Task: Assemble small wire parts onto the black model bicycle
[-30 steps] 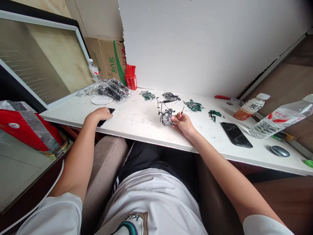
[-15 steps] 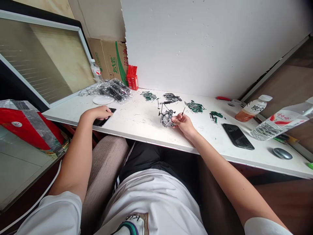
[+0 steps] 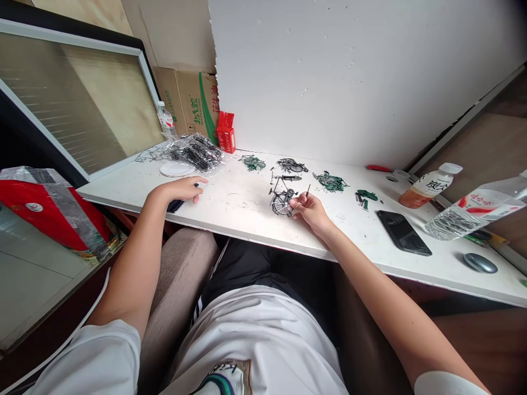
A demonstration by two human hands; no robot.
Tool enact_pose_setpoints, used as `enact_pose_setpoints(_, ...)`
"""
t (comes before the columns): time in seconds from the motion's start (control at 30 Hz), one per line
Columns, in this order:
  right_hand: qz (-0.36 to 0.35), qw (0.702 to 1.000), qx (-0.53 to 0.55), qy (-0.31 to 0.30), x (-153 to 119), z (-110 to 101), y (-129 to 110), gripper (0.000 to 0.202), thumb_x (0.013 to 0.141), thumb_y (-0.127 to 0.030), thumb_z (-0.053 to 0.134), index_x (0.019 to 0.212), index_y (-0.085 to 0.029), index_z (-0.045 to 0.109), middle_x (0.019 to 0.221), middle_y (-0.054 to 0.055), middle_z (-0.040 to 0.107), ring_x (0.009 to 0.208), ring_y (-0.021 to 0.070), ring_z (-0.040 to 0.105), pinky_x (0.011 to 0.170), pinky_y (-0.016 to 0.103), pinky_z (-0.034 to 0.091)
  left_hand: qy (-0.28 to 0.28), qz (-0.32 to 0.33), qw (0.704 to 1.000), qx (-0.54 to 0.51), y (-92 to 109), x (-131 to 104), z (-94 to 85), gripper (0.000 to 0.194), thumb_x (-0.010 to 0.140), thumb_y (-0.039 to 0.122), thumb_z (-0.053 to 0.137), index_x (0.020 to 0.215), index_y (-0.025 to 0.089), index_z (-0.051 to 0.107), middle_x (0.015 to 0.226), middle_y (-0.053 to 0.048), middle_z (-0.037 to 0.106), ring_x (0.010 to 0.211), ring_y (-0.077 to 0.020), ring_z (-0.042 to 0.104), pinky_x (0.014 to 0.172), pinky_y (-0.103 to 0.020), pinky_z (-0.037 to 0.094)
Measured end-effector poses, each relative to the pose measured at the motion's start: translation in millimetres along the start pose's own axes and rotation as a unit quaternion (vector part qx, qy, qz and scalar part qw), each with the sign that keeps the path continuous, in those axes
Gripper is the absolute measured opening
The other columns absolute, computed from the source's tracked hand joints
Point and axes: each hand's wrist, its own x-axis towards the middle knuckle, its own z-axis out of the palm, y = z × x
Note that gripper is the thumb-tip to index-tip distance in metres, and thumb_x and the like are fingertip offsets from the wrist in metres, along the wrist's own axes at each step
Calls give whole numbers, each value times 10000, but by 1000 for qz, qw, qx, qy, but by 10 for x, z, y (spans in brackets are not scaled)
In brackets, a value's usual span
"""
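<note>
My right hand (image 3: 312,211) pinches a small black model bicycle (image 3: 282,202) by its wheel, just above the tabletop's front half. A thin dark rod (image 3: 308,190) pokes up from between the same hand's fingers; its kind is unclear. My left hand (image 3: 187,190) is above a dark phone (image 3: 175,206) at the desk's front left, its index finger stretched out and nothing visible in it. That hand hides most of the phone. Beyond the bicycle lie a black bicycle-part cluster (image 3: 291,165) and green model parts (image 3: 330,181).
A plastic bag of black parts (image 3: 197,153) and a white disc (image 3: 177,169) sit at the back left, near a red box (image 3: 226,133). At the right are a black phone (image 3: 403,232), a mouse (image 3: 480,262), an orange drink bottle (image 3: 430,185) and a water bottle (image 3: 473,208).
My left hand has moved right and slightly up from the phone, its index finger now extended. My right hand keeps its hold on the model bicycle. The view has shifted slightly.
</note>
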Motion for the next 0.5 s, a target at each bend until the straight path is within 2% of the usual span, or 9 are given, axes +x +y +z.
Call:
enact_pose_setpoints(0.07,0,1000,-4,-1,2,-1,2,794,571,-645,1028,816,-260,378,920,17,675,795,157,636,552,252,533,-23,13,999,-21,141,0,59,638,736,419,661,1329,188,693,706,-4,691,607,-205,557,611,-289,429)
enact_pose_setpoints(0.2,-5,1000,-10,-12,8,0,16,789,581,-702,1004,799,-263,386,836,-5,594,783,153,582,523,237,496,-66,1,997,31,389,-36,221,357,729,402,714,1012,189,752,800,-56,730,690,-237,627,632,-304,442)
enact_pose_setpoints(0.27,-8,1000,-11,-20,3,5,15,770,600,-711,992,797,-264,397,799,-25,540,740,141,536,515,241,490,-63,42,997,34,546,-78,362,317,767,408,710,1011,207,734,914,-65,757,720,-236,651,656,-308,455)
enact_pose_setpoints(0.4,-12,999,-2,-37,-21,19,-19,730,651,-699,970,804,-266,403,773,-54,453,662,117,442,483,237,441,18,194,981,1,836,-145,706,355,850,410,718,1154,241,646,918,-36,702,832,-243,671,759,-317,478)
enact_pose_setpoints(0.5,-1,998,21,-65,-45,24,-62,713,688,-664,967,822,-270,387,738,-76,394,595,98,357,457,230,372,50,233,971,-20,905,-121,911,440,869,402,748,1245,241,587,941,-31,660,832,-240,650,773,-342,483)
